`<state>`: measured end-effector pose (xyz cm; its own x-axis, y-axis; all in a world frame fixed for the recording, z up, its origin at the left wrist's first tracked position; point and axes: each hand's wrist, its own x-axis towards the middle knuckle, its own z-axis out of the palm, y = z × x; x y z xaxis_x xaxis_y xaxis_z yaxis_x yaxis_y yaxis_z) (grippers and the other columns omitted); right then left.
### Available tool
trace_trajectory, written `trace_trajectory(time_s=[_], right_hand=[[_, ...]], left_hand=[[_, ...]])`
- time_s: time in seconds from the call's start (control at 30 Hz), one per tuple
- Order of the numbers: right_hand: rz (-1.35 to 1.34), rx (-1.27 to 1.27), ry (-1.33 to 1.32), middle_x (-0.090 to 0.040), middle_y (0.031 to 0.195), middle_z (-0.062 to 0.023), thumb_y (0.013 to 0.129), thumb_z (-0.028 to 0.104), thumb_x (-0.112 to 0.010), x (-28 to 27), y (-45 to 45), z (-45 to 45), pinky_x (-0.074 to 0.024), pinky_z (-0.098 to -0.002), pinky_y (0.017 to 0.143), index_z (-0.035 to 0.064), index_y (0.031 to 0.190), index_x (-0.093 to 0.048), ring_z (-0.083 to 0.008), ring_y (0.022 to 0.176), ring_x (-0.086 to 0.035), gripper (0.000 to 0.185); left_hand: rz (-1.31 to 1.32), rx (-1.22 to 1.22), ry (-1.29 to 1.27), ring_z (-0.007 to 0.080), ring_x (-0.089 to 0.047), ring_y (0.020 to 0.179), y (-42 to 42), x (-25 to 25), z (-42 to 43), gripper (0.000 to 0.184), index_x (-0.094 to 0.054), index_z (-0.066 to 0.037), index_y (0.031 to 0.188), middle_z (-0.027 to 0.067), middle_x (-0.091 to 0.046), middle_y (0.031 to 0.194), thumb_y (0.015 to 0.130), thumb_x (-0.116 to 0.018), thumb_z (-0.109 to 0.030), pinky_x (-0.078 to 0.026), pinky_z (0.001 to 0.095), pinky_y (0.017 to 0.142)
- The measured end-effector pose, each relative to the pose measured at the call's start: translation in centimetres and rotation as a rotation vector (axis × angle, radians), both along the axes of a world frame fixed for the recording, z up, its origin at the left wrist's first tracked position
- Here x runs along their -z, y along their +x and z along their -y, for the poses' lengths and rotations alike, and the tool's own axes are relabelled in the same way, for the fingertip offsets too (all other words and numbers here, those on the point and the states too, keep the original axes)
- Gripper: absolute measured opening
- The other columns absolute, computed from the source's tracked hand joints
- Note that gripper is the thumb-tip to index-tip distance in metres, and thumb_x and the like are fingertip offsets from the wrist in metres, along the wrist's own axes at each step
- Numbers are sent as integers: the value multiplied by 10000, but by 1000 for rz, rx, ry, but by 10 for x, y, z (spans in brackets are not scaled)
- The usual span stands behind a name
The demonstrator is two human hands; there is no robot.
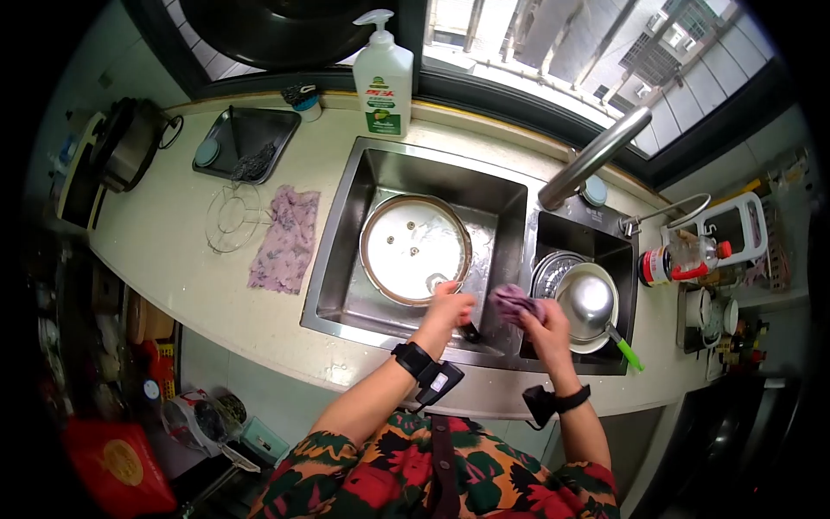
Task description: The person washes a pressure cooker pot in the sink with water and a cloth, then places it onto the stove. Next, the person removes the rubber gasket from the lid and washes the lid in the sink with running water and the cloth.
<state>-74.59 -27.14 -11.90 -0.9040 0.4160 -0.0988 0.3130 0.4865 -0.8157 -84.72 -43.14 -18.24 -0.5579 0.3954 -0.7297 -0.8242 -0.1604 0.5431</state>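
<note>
A round pan or lid (415,246) with a pale face and brown rim lies in the large sink basin (346,216). My left hand (447,313) is closed at its near right edge, by a black handle (469,332); exactly what the fingers grip is hard to make out. My right hand (546,329) holds a bunched purple cloth (517,304) above the divider between the basins. Just right of it, the small basin holds stacked bowls and plates (553,275) with a metal ladle (590,307) with a green handle on top.
A faucet (596,156) stands behind the sink, near a soap bottle (383,82). On the left counter lie a flat purple cloth (287,238), a wire rack (233,219) and a dark tray (281,130). Bottles (683,259) stand at the right.
</note>
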Motion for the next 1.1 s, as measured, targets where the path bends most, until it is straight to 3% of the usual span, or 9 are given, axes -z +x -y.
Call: trace_trajectory(time_s=[0.1,0.27,0.37,0.5,0.7,0.73,0.77,0.87,1.1], right_hand=[[-80,217,-63,-525,837,-49,781,81,-583,-13,45,-24,-415,-229,652,-30,885,-570,-116,734,-497,153],[-171,468,246,-526,906,-100,772,26,-555,-45,113,-46,-411,-264,743,-34,930,-566,-197,833,-514,170],[-139,512,582,-521,1007,-143,747,34,-565,-33,155,-54,-401,-313,805,-23,925,-566,-264,931,-511,186],[73,278,556,-483,1108,-174,697,68,-601,8,196,-46,-365,-384,870,11,949,-563,-338,1031,-461,260],[267,59,677,-426,1175,-166,613,53,-597,28,206,-34,-332,-459,875,72,1014,-536,-370,1088,-392,406],[254,52,689,-434,1159,-163,598,45,-590,28,205,-37,-337,-456,866,71,1006,-538,-366,1081,-398,412],[241,44,703,-441,1143,-161,583,36,-583,28,203,-39,-342,-454,858,70,997,-541,-361,1074,-404,418],[193,57,696,-447,1121,-155,560,35,-582,28,200,-42,-342,-453,857,71,991,-543,-360,1064,-406,434],[79,96,679,-474,1070,-150,541,42,-592,23,193,-46,-367,-428,793,70,937,-561,-351,1007,-440,399]], left_hand=[[252,-388,-103,216,-540,676,-15,45,14,222,-483,-5,956,114,-524,825,759,-549,-83,-475,278,579],[542,-451,-46,240,-571,676,-28,39,4,254,-491,-13,924,146,-562,795,861,-389,-237,-487,284,577],[254,-100,-157,237,-494,427,-15,146,1,358,-501,-55,881,108,-537,610,846,-376,-389,-449,354,358],[247,-260,-136,282,-495,437,-14,268,-11,472,-527,-88,906,100,-541,608,800,-360,-517,-445,496,410],[106,-434,-367,242,-574,837,-10,202,-17,321,-548,45,986,151,-599,904,823,-456,-215,-437,356,758],[195,-608,-374,244,-567,811,-11,147,-32,354,-562,83,918,160,-596,882,800,-460,-235,-432,357,737],[9,-477,-501,246,-561,789,-16,185,-19,333,-566,86,890,161,-593,877,775,-467,-210,-430,357,721],[223,-852,-359,237,-549,671,-41,159,-17,258,-553,74,801,149,-570,811,650,-494,-127,-434,348,611],[31,-270,-298,271,-544,576,-99,85,39,141,-487,34,736,145,-538,701,646,-518,-69,-464,399,506]])
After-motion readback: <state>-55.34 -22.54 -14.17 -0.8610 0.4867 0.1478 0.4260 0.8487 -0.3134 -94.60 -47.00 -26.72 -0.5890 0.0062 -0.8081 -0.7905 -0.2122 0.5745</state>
